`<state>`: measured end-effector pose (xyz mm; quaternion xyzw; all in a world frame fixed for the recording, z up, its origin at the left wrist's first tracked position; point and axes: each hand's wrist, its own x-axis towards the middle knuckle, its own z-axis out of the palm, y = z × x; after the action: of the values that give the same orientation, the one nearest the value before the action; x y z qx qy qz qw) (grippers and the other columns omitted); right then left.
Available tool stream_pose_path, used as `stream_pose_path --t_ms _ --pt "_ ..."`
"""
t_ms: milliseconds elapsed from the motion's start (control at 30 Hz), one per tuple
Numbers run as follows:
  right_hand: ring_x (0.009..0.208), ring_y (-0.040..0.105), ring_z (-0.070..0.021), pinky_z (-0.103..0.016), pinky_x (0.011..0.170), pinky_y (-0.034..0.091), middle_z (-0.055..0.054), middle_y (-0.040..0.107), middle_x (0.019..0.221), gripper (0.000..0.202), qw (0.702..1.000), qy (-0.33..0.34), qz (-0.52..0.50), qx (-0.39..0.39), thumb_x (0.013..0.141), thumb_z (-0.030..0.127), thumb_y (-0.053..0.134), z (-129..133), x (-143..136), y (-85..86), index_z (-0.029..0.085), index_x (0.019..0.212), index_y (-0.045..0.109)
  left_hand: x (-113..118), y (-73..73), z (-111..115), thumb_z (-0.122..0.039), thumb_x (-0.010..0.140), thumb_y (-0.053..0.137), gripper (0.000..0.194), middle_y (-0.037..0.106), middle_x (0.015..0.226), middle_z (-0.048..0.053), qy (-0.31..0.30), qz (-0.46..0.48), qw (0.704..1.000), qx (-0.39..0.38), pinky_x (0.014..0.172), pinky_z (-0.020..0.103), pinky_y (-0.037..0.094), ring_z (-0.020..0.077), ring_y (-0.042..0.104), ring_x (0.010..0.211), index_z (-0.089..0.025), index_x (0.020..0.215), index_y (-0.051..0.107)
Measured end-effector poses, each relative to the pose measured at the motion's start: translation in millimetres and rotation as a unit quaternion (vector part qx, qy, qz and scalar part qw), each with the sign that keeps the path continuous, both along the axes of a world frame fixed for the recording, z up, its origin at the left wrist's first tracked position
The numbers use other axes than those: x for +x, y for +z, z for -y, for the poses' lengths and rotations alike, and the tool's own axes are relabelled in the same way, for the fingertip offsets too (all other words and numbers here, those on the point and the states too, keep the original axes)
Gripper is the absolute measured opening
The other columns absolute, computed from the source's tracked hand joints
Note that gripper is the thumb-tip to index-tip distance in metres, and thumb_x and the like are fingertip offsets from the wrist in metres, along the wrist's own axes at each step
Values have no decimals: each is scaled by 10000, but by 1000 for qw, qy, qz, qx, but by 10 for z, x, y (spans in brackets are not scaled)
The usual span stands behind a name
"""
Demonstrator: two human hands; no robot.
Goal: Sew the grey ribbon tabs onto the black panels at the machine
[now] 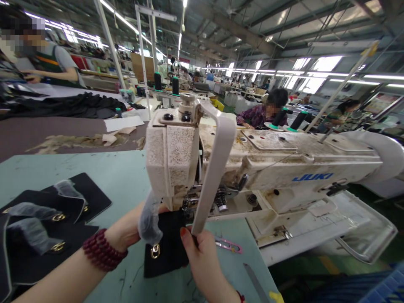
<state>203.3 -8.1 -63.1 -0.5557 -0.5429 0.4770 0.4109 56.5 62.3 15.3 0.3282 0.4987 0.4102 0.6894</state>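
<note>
A black bag panel (168, 256) with a gold buckle (155, 251) and a plastic-wrapped strap (150, 223) lies under the needle area of a white sewing machine (176, 155). My left hand (131, 229) is at the panel's far left side, closed on it, its fingers partly hidden behind the wrapped strap. On the right edge, my right hand (203, 259) pinches the panel between thumb and fingers, just below the machine's long white lever (216, 168). The machine head hides the needle and the panel's far edge.
Several similar black panels (91, 198) with wrapped straps lie on the green tabletop (126, 168) at left. Pink-handled thread snips (229, 245) and a grey blade-like strip (255, 280) lie right of my right hand. Co-workers sit or stand beyond.
</note>
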Motion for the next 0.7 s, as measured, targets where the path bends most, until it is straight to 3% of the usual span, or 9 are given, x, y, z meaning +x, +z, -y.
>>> stream_pose_path --t_ms 67,167,267,367,467,567,700 --pt "518 389 -67 -177 470 272 -7 385 586 583 998 15 -44 -45 865 690 414 -2 -29 -3 144 662 432 0 29 -33 -148 529 817 349 797 864 67 -39 -10 998 43 922 400 535 327 679 1061 -150 876 774" --pt "473 481 -100 -193 428 370 -5 433 586 651 986 38 -119 -114 770 805 446 20 -68 -1 154 753 465 -76 -9 -89 -193 624 763 247 797 790 35 -62 -30 996 55 830 371 565 304 704 1004 -127 862 763" --pt "461 497 -96 -179 424 386 8 443 565 686 979 39 -145 -136 719 834 487 80 -90 -29 152 798 474 -248 -158 -43 -215 710 727 189 795 783 -16 -13 -11 999 40 775 292 579 257 728 933 -140 880 754" --pt "424 478 -71 -154 412 361 0 496 569 718 974 43 -167 -148 710 851 473 161 -106 -115 143 826 464 -420 -402 231 -293 744 733 294 786 978 -43 86 51 995 29 818 266 576 247 690 1038 -212 1027 726" --pt "398 465 -59 -141 389 333 -30 555 601 757 968 43 -194 -150 703 867 452 239 -131 -206 127 864 472 -455 -670 669 -397 526 861 545 784 991 -22 152 97 983 -40 777 330 607 319 673 1057 -283 1040 721" --pt "385 456 -52 -137 381 330 -47 581 621 741 964 49 -213 -150 725 848 453 303 -154 -233 121 867 476 -307 -845 1011 -561 435 864 604 790 902 49 143 62 986 -54 851 383 583 370 646 1080 -230 928 751" --pt "402 479 -55 -129 395 347 -50 586 619 699 962 56 -227 -141 754 809 477 364 -161 -175 119 865 481 -43 -868 1074 -563 587 805 479 774 888 87 129 -23 990 -44 896 393 554 354 668 1019 -167 849 743"
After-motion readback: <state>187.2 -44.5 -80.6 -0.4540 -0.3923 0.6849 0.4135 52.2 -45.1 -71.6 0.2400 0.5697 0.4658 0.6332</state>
